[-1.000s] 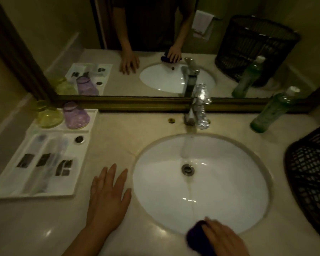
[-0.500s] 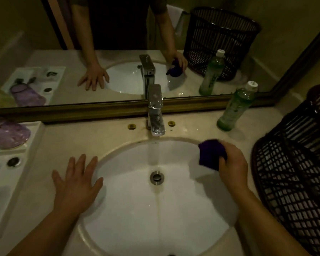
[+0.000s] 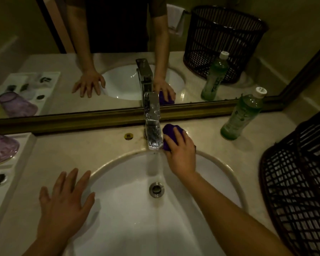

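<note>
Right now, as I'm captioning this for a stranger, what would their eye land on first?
The right hand grips a purple cloth beside the chrome faucet, at the back rim of the basin. The left hand lies flat on the basin's left edge. A green bottle stands by the mirror at the right, near a black basket.

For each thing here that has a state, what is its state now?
Faucet: seems on, water falling into sink.
Green bottle: upright, cap on.
Purple cloth: gripped by right hand, against the faucet.
Left hand: flat on the counter, fingers spread.
</note>
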Tool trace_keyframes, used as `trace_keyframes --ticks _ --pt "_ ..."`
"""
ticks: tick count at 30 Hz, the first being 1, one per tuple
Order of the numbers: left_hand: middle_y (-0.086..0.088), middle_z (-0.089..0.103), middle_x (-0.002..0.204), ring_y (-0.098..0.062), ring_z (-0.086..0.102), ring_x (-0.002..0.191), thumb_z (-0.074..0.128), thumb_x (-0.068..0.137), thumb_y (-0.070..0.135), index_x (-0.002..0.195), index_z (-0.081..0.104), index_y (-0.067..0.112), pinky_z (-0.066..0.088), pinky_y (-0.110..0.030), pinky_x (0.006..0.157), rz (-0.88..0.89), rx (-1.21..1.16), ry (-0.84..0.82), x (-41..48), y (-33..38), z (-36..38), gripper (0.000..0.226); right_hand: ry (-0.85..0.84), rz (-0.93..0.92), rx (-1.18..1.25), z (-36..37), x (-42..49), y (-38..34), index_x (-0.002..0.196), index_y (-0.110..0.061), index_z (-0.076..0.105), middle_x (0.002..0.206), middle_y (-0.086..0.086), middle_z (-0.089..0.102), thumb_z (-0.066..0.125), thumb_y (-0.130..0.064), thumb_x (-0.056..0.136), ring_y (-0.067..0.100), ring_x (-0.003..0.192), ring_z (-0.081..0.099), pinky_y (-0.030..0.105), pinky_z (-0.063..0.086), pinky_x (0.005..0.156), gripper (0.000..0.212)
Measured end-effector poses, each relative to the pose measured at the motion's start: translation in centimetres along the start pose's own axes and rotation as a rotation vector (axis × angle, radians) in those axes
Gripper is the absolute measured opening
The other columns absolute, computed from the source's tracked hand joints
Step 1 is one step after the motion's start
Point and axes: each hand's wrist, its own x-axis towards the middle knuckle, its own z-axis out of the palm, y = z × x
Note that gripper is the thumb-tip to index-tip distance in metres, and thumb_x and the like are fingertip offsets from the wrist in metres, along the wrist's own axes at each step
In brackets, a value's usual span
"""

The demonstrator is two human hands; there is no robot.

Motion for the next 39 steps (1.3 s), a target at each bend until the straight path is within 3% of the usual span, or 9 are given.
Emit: trace_keyframes --ticks 4,9,15,18,20,26,30,34,39 --pt "-0.003 0.022 0.160 -0.026 0.013 0.147 0.020 0.084 0.066 0.150 0.022 0.037 0.012 -0.063 0.110 0.034 0.022 -0.020 0.1 -0.1 0.1 0.073 -0.067 -0.092 -0.066 -1.2 0.9 3.8 0.145 -0.028 0.045 0.155 0.007 0.040 0.062 -0.027 0.092 0.034 0.139 0.038 0.044 0.033 0.112 0.056" --pt "-0.004 0.024 0.160 -0.029 0.019 0.146 0.027 0.087 0.063 0.152 0.020 0.035 0.011 -0.060 0.112 0.123 0.071 -0.025 0.1 -0.1 0.6 0.071 0.029 0.275 -0.027 -2.3 0.9 7.1 0.142 -0.019 0.049 0.153 0.011 0.039 0.062 -0.019 0.089 0.034 0.139 0.034 0.049 0.034 0.114 0.054" --pt "0.001 0.018 0.161 -0.024 0.013 0.148 0.026 0.088 0.064 0.152 0.015 0.038 0.009 -0.055 0.114 0.124 0.059 0.010 0.1 -0.5 0.9 0.070 -0.063 -0.078 -0.087 -2.0 1.6 3.5 0.139 -0.017 0.052 0.144 0.013 0.050 0.069 -0.023 0.086 0.035 0.129 0.046 0.044 0.041 0.106 0.056" --pt "-0.002 0.026 0.159 -0.026 0.020 0.146 0.028 0.087 0.062 0.151 0.023 0.035 0.013 -0.056 0.113 0.117 0.060 0.016 0.0 -0.2 0.6 0.070 0.028 0.246 -0.006 -3.2 4.0 6.9 0.133 -0.008 0.052 0.132 0.018 0.055 0.068 -0.022 0.083 0.035 0.118 0.052 0.042 0.046 0.096 0.054" --pt "-0.004 0.028 0.158 -0.028 0.022 0.145 0.029 0.087 0.060 0.150 0.027 0.033 0.015 -0.058 0.112 0.124 0.051 0.013 0.0 -0.1 0.4 0.069 0.023 0.318 0.013 -3.0 4.5 6.7 0.134 -0.003 0.051 0.141 0.020 0.048 0.070 -0.016 0.081 0.038 0.125 0.048 0.045 0.045 0.103 0.058" --pt "-0.005 0.030 0.157 -0.030 0.025 0.144 0.032 0.086 0.058 0.149 0.029 0.033 0.019 -0.061 0.110 0.139 0.035 0.007 0.0 0.0 0.2 0.068 0.021 -0.094 0.039 -1.1 -0.1 1.7 0.130 -0.014 0.059 0.141 0.012 0.053 0.076 -0.011 0.077 0.032 0.126 0.049 0.046 0.041 0.105 0.056" --pt "-0.004 0.026 0.159 -0.028 0.020 0.146 0.029 0.088 0.058 0.151 0.024 0.034 0.017 -0.060 0.112 0.136 0.048 0.011 0.1 -0.1 0.4 0.068 0.053 -0.060 0.175 -1.8 1.7 1.3 0.131 -0.015 0.057 0.124 0.007 0.064 0.073 -0.005 0.076 0.028 0.112 0.058 0.043 0.044 0.095 0.058" --pt "-0.004 0.026 0.159 -0.028 0.019 0.146 0.030 0.087 0.057 0.151 0.024 0.034 0.015 -0.059 0.112 0.123 0.040 0.016 0.0 -0.1 0.4 0.068 -0.034 -0.231 0.136 -1.2 1.8 1.8 0.137 -0.021 0.054 0.142 0.000 0.054 0.075 -0.012 0.078 0.022 0.132 0.047 0.054 0.024 0.116 0.063" --pt "-0.004 0.024 0.160 -0.028 0.018 0.146 0.027 0.089 0.057 0.151 0.022 0.033 0.013 -0.058 0.114 0.128 0.040 0.017 0.0 -0.1 0.5 0.067 -0.038 -0.307 0.124 -1.1 2.1 2.6 0.131 -0.011 0.061 0.138 0.010 0.059 0.081 -0.006 0.073 0.031 0.121 0.056 0.044 0.046 0.102 0.062"
